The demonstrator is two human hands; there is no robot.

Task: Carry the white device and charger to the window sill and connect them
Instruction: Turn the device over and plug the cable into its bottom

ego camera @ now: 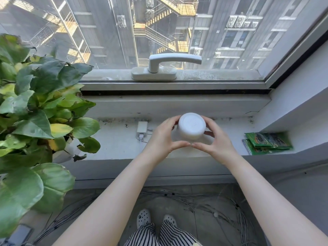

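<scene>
A: Nearest to us are our own legs in black-and-white striped trousers (pixel 159 235) and white perforated clogs (pixel 143 218), partly cut off by the lower edge. What can we not make out?

B: The underside of the round white plastic device (pixel 192 127) is hidden, so we cannot tell whether it rests on the pale grey window sill (pixel 115 139) or sits just above it. We cannot see any port on it either. The thin white cable (pixel 141 145) leaves the white rectangular charger block (pixel 142 129) and disappears behind our left wrist.

A: And how are our hands placed?

B: Both bare forearms reach forward. Our left hand (pixel 162 137) and right hand (pixel 215 139) cup the device from either side, fingers curled around its wall, thumbs nearly meeting at the front. The charger lies flat on the sill just left of our left hand.

A: What else is around?

B: A leafy green potted plant (pixel 39 103) fills the left side, cropped by the frame. Green foil packets (pixel 268 142) lie at the sill's right end. The white window handle (pixel 170 63) sits above, behind the device.
</scene>
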